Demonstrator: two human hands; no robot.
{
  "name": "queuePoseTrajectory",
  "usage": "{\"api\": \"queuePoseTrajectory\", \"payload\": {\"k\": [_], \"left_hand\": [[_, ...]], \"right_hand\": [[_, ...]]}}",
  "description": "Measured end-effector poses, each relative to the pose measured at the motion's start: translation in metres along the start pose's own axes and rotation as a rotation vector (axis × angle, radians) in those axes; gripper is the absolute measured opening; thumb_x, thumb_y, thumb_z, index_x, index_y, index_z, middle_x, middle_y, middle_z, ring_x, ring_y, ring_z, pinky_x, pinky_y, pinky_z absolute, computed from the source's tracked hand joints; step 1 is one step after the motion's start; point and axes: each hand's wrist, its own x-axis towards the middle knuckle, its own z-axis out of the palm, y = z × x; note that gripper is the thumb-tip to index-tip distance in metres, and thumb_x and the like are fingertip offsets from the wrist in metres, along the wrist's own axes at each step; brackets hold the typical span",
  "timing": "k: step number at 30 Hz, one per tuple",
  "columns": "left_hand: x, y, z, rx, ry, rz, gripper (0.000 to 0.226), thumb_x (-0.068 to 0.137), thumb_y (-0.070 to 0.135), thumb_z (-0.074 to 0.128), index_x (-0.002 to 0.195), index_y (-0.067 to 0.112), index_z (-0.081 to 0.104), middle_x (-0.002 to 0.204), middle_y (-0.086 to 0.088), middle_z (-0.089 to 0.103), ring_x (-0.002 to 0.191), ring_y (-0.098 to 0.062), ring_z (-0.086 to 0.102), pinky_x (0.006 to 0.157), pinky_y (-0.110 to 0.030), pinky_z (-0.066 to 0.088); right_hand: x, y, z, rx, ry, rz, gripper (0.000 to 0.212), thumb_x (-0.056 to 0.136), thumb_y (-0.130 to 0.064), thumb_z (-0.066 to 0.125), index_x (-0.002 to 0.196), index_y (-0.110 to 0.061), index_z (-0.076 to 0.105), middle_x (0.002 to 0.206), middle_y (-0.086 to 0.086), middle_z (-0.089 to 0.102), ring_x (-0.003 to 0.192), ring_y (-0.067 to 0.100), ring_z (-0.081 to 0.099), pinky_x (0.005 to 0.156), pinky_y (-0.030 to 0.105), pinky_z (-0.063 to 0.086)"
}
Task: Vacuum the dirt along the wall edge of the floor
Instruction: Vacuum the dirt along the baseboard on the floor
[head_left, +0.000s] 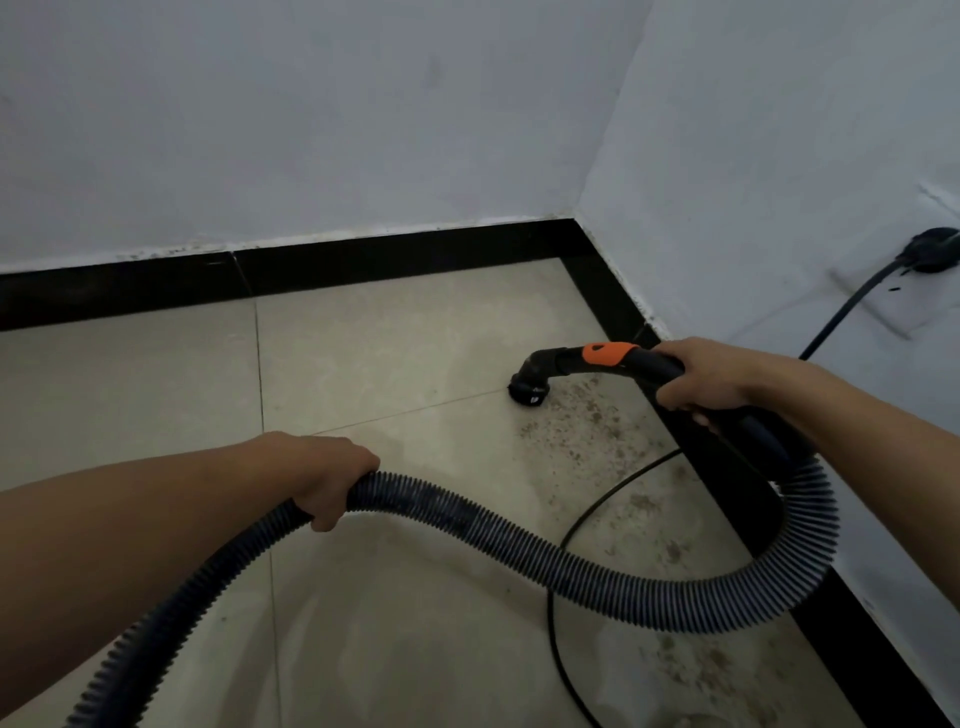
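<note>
Right hand (711, 376) grip wrapped tight round black curved vacuum handle (644, 364), round nozzle (529, 389) on dirt-speckled beige tile floor (389, 338); left hand (332, 478) grip closed overhand round ribbed dark hose (519, 540).

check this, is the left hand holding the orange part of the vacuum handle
No, the left hand grips the ribbed hose, while the orange part sits just ahead of the right hand on the handle.

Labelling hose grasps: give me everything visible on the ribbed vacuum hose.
The dark ribbed flexible vacuum hose looks like corrugated plastic with pale grooves. It rises from the lower left frame edge, sags across the beige tiled floor, then loops up beside the black skirting board into a rigid black handle with an orange collar. The left hand grips it mid-length; the right hand holds the handle.
</note>
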Motion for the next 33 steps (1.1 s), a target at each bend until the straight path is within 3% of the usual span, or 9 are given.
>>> {"api": "queuePoseTrajectory", "payload": {"k": [4, 10, 15, 18, 21, 28, 30, 33], "left_hand": [[0.004, 0.006, 0.002, 0.01, -0.007, 0.026, 0.049, 0.071, 0.016, 0.074, 0.113, 0.019, 0.049, 0.1, 0.001, 0.051, 0.092, -0.018, 0.052, 0.079, -0.032, 0.048], [0.01, 0.017, 0.004, -0.002, -0.015, 0.039, 0.048, 0.071, 0.019, 0.076, 0.112, 0.019, 0.052, 0.101, 0.0, 0.053, 0.094, -0.019, 0.055, 0.082, -0.035, 0.051], [0.012, 0.021, 0.007, -0.018, -0.035, 0.029, 0.043, 0.071, 0.024, 0.079, 0.1, 0.022, 0.047, 0.098, 0.001, 0.052, 0.092, -0.019, 0.053, 0.084, -0.035, 0.051], [0.011, 0.018, 0.01, -0.004, -0.042, 0.01, 0.045, 0.071, 0.027, 0.079, 0.103, 0.02, 0.048, 0.102, -0.002, 0.053, 0.096, -0.02, 0.055, 0.084, -0.036, 0.051], [0.004, 0.002, 0.012, -0.005, -0.042, -0.062, 0.052, 0.072, 0.029, 0.079, 0.111, 0.017, 0.049, 0.11, -0.005, 0.054, 0.104, -0.022, 0.056, 0.084, -0.035, 0.051], [-0.006, -0.032, 0.028, -0.052, -0.107, -0.169, 0.055, 0.07, 0.027, 0.081, 0.115, 0.015, 0.051, 0.11, -0.003, 0.056, 0.105, -0.021, 0.057, 0.08, -0.03, 0.047], [-0.002, -0.03, 0.028, -0.073, -0.109, -0.171, 0.058, 0.072, 0.027, 0.081, 0.119, 0.013, 0.05, 0.117, -0.006, 0.056, 0.108, -0.022, 0.056, 0.079, -0.03, 0.045], [0.009, -0.027, 0.025, -0.133, -0.085, -0.153, 0.06, 0.074, 0.029, 0.079, 0.123, 0.013, 0.047, 0.122, -0.008, 0.054, 0.11, -0.023, 0.054, 0.082, -0.029, 0.045]], "right_hand": [[-0.012, 0.001, -0.006, -0.01, -0.059, -0.001, 0.031, 0.083, 0.0, 0.058, 0.111, -0.014, 0.055, 0.041, -0.001, 0.054, 0.036, 0.014, 0.051, 0.044, 0.026, 0.046], [-0.02, 0.005, -0.002, 0.012, -0.166, -0.003, 0.038, 0.08, 0.002, 0.058, 0.114, -0.015, 0.056, 0.058, 0.009, 0.056, 0.042, 0.02, 0.052, 0.048, 0.029, 0.049], [-0.017, 0.008, -0.008, -0.003, -0.208, 0.042, 0.038, 0.077, 0.003, 0.061, 0.11, -0.016, 0.058, 0.057, 0.009, 0.057, 0.044, 0.023, 0.052, 0.052, 0.031, 0.05], [-0.004, 0.003, 0.0, -0.044, -0.049, 0.015, 0.034, 0.077, -0.001, 0.063, 0.107, -0.016, 0.058, 0.059, 0.007, 0.06, 0.042, 0.02, 0.054, 0.05, 0.029, 0.049], [0.015, -0.003, 0.014, -0.128, 0.171, 0.03, 0.03, 0.08, -0.01, 0.067, 0.105, -0.018, 0.055, 0.076, 0.009, 0.066, 0.049, 0.021, 0.062, 0.051, 0.028, 0.05], [0.036, -0.016, 0.027, 0.157, -0.004, -0.015, 0.025, 0.082, 0.0, 0.064, 0.1, -0.014, 0.056, 0.071, 0.013, 0.059, 0.046, 0.022, 0.053, 0.046, 0.028, 0.048], [0.048, -0.013, 0.024, 0.131, 0.089, 0.02, 0.026, 0.083, -0.002, 0.065, 0.104, -0.014, 0.054, 0.074, 0.013, 0.06, 0.05, 0.024, 0.056, 0.047, 0.028, 0.048], [0.064, 0.001, 0.018, -0.052, 0.288, 0.134, 0.034, 0.084, -0.016, 0.068, 0.114, -0.014, 0.052, 0.087, 0.016, 0.066, 0.067, 0.029, 0.067, 0.061, 0.032, 0.051]]}}
